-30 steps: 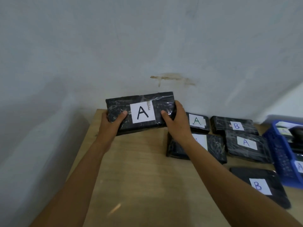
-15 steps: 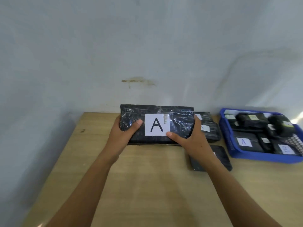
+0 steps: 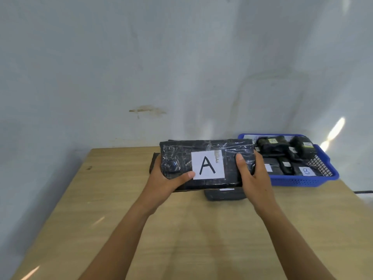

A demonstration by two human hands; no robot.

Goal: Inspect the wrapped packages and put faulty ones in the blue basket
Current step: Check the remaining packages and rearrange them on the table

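Observation:
I hold a black plastic-wrapped package (image 3: 203, 152) with a white label marked A above the wooden table (image 3: 181, 229). My left hand (image 3: 163, 178) grips its left end, thumb on the front face. My right hand (image 3: 252, 176) grips its right end the same way. The blue basket (image 3: 302, 181) stands at the back right of the table and holds several black wrapped packages with A and B labels. The held package hides most of the other packages lying behind and under it.
Part of a dark package (image 3: 224, 195) shows on the table just below the held one, and another edge (image 3: 154, 162) pokes out behind my left hand. A pale wall runs along the back. A dark cable (image 3: 363, 191) lies at the right edge.
The package in both hands has shifted to the right, closer to the blue basket, and the view has turned right with it. Both hands keep the same grip.

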